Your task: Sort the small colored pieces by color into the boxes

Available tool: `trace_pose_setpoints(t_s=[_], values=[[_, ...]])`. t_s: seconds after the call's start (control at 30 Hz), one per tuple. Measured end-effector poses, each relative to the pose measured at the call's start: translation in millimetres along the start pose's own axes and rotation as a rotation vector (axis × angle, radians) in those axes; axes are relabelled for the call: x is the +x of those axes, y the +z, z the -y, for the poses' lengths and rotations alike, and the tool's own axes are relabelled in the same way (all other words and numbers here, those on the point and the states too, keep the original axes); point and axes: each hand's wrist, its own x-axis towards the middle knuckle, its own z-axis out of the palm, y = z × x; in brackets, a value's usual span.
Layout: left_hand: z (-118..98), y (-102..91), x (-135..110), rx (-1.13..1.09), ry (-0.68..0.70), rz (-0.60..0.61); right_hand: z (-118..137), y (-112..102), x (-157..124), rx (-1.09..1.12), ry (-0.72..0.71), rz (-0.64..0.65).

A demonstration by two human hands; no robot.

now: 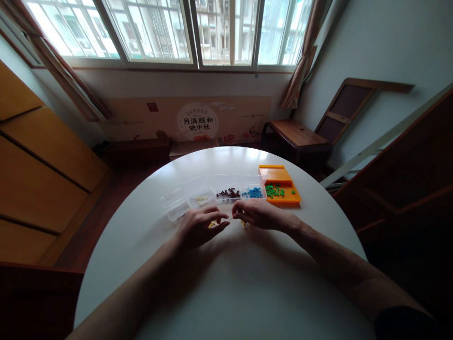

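Both my hands rest near the middle of a round white table [226, 293]. My left hand [200, 226] has its fingers pinched around a small yellow piece [212, 225]. My right hand [260, 213] is closed in a pinch just right of it, its fingertips almost meeting those of the left; another small yellow bit [243, 222] shows under it. Just beyond the hands stand clear plastic boxes: one with pale pieces [201, 199], one with dark red pieces [228, 193], one with blue pieces [253, 192].
An orange tray [279, 175] with green pieces [274, 191] sits at the right end of the row. An empty-looking clear box [175, 204] lies at the left end. A wooden bench [295, 134] and cabinets [38, 174] flank the table below the window.
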Motion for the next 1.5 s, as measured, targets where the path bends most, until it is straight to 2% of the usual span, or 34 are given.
trace_pose_setpoints(t_s=[0.33,0.47,0.53,0.7,1.0,1.33,1.5], values=[[-6.1,-1.5,3.6,-0.033,-0.043,0.023,0.1,2.7,0.4,-0.005,-0.028,-0.015],[-0.6,-4.3,2.0,0.006,-0.076,0.003,3.3,-7.4,-2.3,0.031,-0.024,-0.061],[4.6,-10.5,1.5,0.064,-0.149,-0.026,5.3,-17.1,-4.6,0.039,-0.02,-0.052],[19.5,-29.9,1.3,0.308,-0.427,-0.103,4.2,-34.1,-9.7,0.115,-0.063,0.088],[30.5,-36.8,-2.2,0.412,-0.575,-0.108,1.1,-27.3,-9.5,0.089,-0.035,0.196],[31.2,-36.3,-1.9,0.416,-0.599,-0.1,-3.3,-19.1,-6.3,0.032,-0.091,0.179],[20.8,-35.8,2.4,0.384,-0.534,-0.11,-4.5,-11.9,-6.0,0.005,-0.107,0.105]])
